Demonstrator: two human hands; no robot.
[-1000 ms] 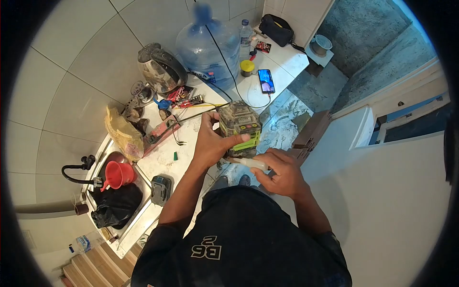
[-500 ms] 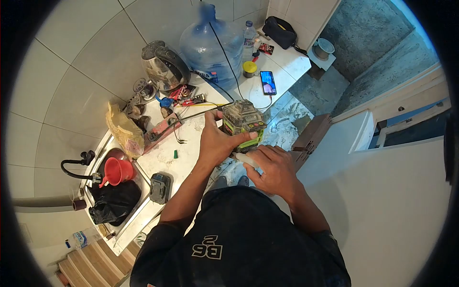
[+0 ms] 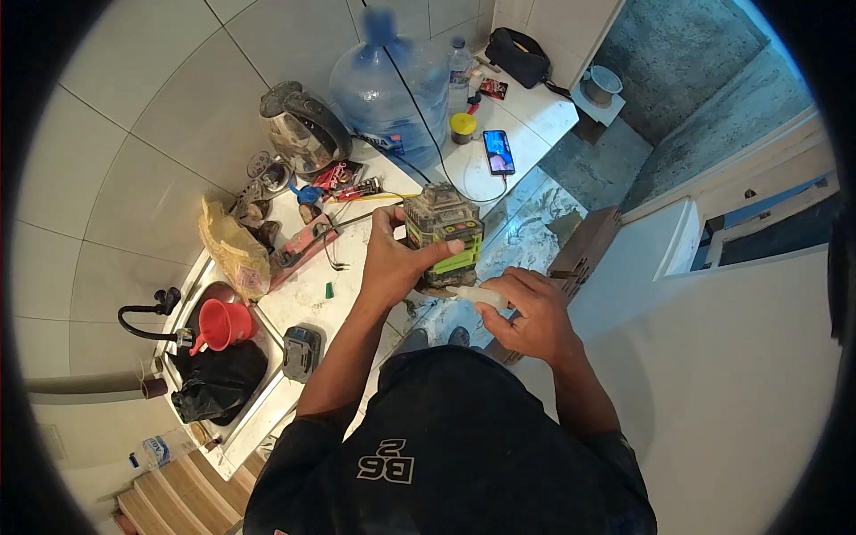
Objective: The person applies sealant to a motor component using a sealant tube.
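Observation:
Held up over the gap beside the counter is a dusty green-and-black laser level. My left hand grips it from the side, thumb across its front. In my right hand is a small white squeeze bottle, pinched between thumb and fingers. The bottle's narrow tip points left, right at the laser level's lower edge. On the counter left of my forearm lies a dark battery pack, with a small green piece farther back.
The sink holds a red dipper and a black plastic bag. Behind stand a kettle and a large blue water jug. A phone on a cable lies near the counter's right edge. A white door is at right.
The laser level has shifted slightly left and tilted. My right hand has moved right and down a little, so more of the white bottle and its tip shows.

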